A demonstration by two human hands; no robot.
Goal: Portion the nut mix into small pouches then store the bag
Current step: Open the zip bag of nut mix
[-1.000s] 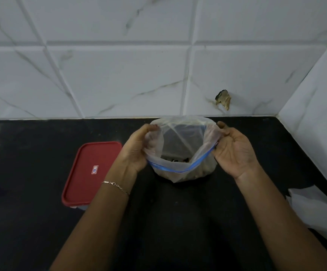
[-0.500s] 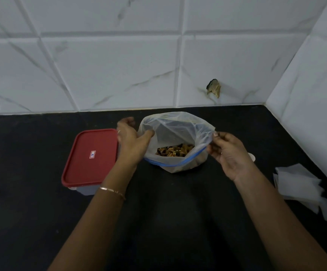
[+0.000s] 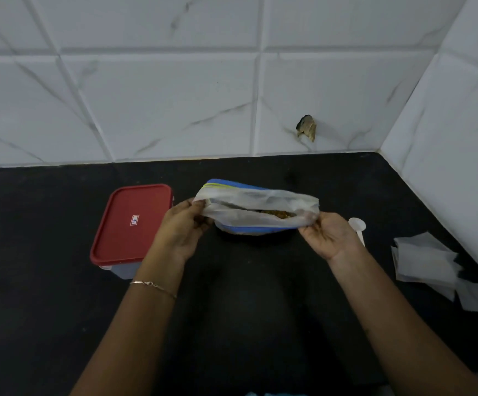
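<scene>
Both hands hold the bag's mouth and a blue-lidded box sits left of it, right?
Not quite: the head view shows the box lid is red, not blue. The left hand and right hand do hold the bag by its mouth.

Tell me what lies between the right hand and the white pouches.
Head view: a white scoop lies on the black counter, just beside the right hand; from it to the white pouches the counter is bare.
</scene>
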